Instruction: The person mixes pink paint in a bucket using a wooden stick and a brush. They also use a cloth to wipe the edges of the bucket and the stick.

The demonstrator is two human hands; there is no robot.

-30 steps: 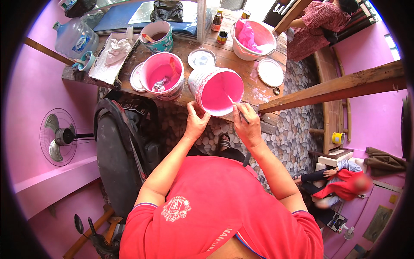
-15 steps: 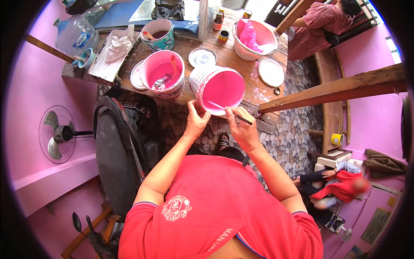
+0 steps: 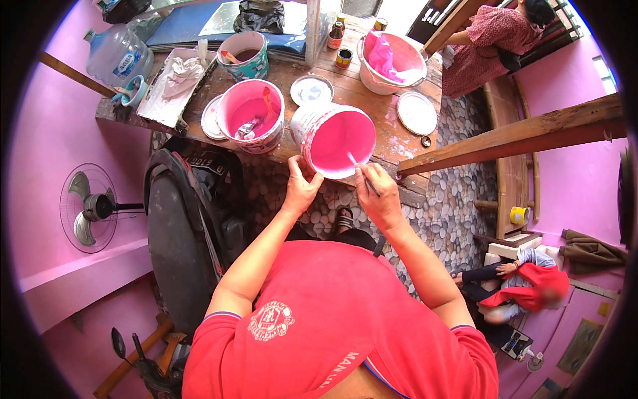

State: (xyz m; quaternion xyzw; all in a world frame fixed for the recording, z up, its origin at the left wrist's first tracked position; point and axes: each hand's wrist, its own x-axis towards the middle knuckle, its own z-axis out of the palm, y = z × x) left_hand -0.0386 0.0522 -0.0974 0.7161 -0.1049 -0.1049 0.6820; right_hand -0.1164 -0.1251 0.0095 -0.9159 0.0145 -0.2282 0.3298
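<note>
A white bucket coated pink inside lies tilted toward me on the edge of a wooden table. My left hand grips the bucket's near rim on the left. My right hand holds a thin brush whose tip reaches into the pink inside of the bucket. A second pink bucket stands upright just left of it, with a tool lying in the paint.
The table also holds a round lid, a white lid, a basin with pink plastic, a patterned pot and small tins. A black motorbike seat is at my left, a fan beyond. A person stands far right; another sits low right.
My right hand has shifted slightly, moving the brush inside the tilted bucket. My left hand keeps its hold on the rim.
</note>
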